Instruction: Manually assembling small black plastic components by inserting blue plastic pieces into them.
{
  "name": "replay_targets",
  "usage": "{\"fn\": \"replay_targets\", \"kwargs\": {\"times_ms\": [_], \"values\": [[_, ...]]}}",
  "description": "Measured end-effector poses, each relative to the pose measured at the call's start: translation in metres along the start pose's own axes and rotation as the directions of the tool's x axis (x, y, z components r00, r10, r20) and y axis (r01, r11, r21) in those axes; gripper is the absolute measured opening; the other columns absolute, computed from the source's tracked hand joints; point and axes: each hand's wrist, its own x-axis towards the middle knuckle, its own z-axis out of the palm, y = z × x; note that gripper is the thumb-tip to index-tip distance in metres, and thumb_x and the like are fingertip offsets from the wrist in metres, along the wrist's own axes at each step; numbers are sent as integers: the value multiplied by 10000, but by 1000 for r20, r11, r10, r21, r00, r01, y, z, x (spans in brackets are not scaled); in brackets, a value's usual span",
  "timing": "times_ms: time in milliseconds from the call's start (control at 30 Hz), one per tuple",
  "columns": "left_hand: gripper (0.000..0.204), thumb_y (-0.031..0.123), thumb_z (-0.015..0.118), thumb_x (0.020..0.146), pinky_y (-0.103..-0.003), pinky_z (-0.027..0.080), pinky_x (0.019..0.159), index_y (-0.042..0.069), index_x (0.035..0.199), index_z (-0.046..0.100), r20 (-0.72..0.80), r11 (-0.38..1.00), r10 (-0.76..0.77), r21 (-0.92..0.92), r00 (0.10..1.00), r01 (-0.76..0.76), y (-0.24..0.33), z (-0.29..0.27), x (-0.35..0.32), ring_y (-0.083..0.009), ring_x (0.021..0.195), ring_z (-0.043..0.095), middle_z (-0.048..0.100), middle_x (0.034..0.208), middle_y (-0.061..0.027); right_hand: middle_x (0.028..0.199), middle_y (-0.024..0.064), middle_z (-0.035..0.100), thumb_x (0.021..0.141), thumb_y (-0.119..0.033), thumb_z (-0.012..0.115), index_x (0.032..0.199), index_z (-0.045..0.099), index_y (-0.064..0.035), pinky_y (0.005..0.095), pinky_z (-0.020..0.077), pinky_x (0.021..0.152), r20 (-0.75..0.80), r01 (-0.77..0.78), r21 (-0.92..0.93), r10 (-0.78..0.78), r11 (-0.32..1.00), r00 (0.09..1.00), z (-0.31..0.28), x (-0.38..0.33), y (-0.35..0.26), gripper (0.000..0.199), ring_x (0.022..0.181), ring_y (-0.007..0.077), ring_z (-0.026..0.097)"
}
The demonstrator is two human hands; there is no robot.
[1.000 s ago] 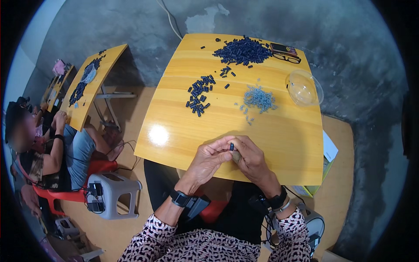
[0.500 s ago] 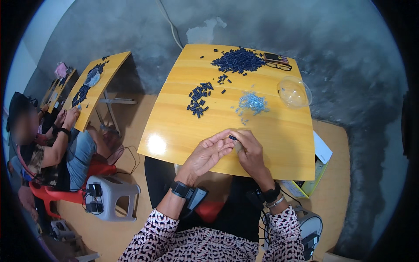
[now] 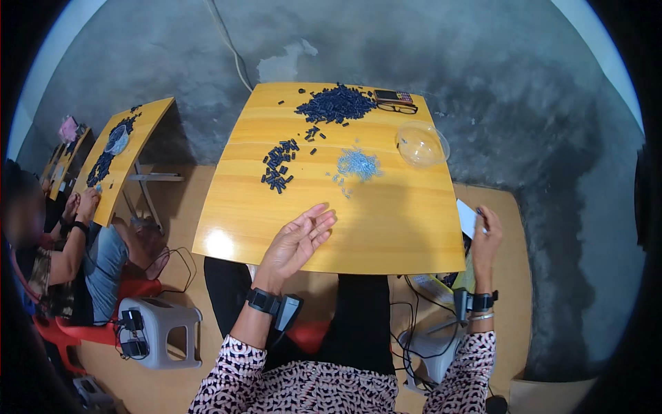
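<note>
My left hand (image 3: 293,245) is over the near part of the yellow wood-look table (image 3: 241,228), palm turned up, fingers stretched out with nothing in them. Beyond it lie a loose pile of small clear bluish pieces (image 3: 358,164) and a group of short dark blue cylindrical pieces (image 3: 278,165). Off the table's right edge, my right hand (image 3: 487,241) has its fingers curled beside a white sheet or flap (image 3: 467,218). A small dark piece (image 3: 478,212) shows at its fingertips, though only in part.
A large heap of dark pieces (image 3: 336,103) lies at the table's far side, near eyeglasses (image 3: 397,107) and a calculator-like device (image 3: 393,96). A clear round bowl (image 3: 422,144) stands at the right. Below is a yellow box (image 3: 466,276). At left, another person works at a second table (image 3: 141,148).
My right hand has left my left hand and moved right, past the table edge, with the small dark piece. My left hand stays palm up. The view has shifted.
</note>
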Motion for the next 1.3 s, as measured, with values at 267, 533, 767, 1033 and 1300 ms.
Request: {"fn": "replay_targets", "kwargs": {"times_ms": [267,533,767,1033,1300], "values": [[492,187,537,943,-307,418,994,-11,1361,368,25,1000,8,11,1000,-8,-7,-2,4,-203,1213,491,514,1279,-133,926,119,641,902,-47,521,1072,612,67,294,498,674,-20,-358,27,359,933,933,-27,-31,179,224,784,179,616],[520,194,561,930,-296,417,983,8,1373,361,27,1000,-17,-13,999,17,-6,-4,4,-185,1192,496,514,1279,-123,987,157,631,866,-4,525,1049,613,57,321,485,759,22,-189,9,189,982,982,-16,18,41,212,874,239,608],[483,189,547,940,-292,431,945,13,1358,381,-17,997,18,-73,1000,-19,-3,-6,0,-166,1149,516,532,1248,-102,912,156,640,809,5,595,948,644,26,320,476,740,299,185,311,-280,932,912,72,57,-132,149,834,261,610],[446,197,565,928,-301,459,895,47,1324,423,-55,990,28,-133,998,-35,-6,-6,0,-157,1041,556,568,1170,-76,921,209,627,812,-45,544,867,661,27,413,479,779,459,394,327,-509,859,728,223,71,-174,148,880,356,573],[439,197,567,928,-295,457,878,33,1313,437,-28,985,48,-165,998,-52,-6,-6,-3,-157,1034,551,569,1155,-74,909,196,620,803,-9,496,922,691,0,410,483,813,521,532,201,-550,823,653,283,70,-183,228,928,346,560]]}}
